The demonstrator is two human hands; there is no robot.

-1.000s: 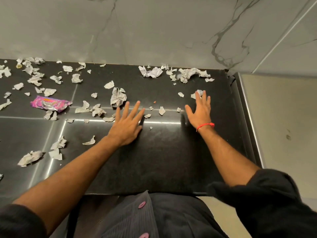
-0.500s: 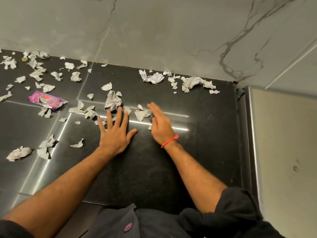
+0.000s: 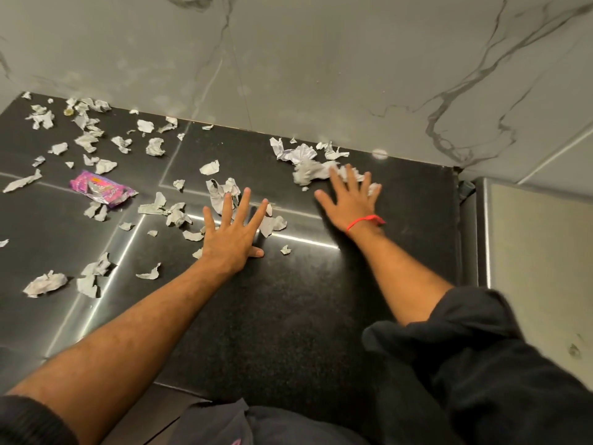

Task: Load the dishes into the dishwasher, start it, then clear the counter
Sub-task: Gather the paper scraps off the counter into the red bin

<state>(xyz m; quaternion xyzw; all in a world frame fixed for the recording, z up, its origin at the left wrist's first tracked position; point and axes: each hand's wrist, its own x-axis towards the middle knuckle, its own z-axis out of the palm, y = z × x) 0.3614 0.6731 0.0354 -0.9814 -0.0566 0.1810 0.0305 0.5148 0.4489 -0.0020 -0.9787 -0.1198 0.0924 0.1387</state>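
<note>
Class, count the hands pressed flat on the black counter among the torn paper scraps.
2. The left hand lies flat mid-counter beside torn grey paper scraps. The right hand, red thread at its wrist, touches the paper pile near the wall. None hidden.

Dim indoor light; glare streaks on counter (image 3: 288, 316); right hand (image 3: 351, 205) motion-blurred; wide-angle edge distortion.

grey-veined marble wall (image 3: 321, 65), glossy reflections
</note>
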